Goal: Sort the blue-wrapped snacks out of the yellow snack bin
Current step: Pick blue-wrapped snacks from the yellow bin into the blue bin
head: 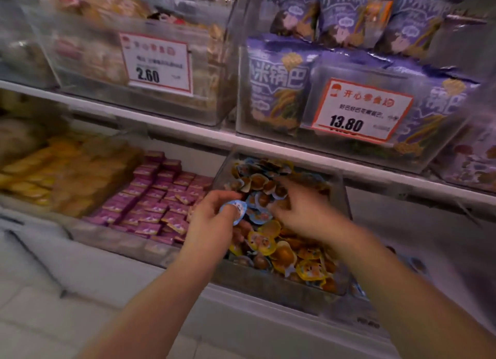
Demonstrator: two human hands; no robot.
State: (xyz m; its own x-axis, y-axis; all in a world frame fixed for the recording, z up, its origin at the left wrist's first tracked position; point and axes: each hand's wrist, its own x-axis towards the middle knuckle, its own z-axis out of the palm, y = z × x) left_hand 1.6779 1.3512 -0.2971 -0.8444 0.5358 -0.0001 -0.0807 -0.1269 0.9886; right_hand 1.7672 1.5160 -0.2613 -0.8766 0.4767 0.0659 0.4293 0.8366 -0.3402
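Two hands work the clear bin (341, 197). Left hand (212, 219) pinches one blue-wrapped snack (234, 209), a glossy round foil-lidded cup. More blue cups (259, 215) lie just right of that grip, directly under the right hand (303, 211), the nearer one; its fingers curl downward, contact unclear through blur.

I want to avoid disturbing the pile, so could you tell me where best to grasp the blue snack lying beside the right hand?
Pinch the blue snack by its thin flat rim, coming from above: it lies lid-up on the pile, its edge exposed toward the right hand.
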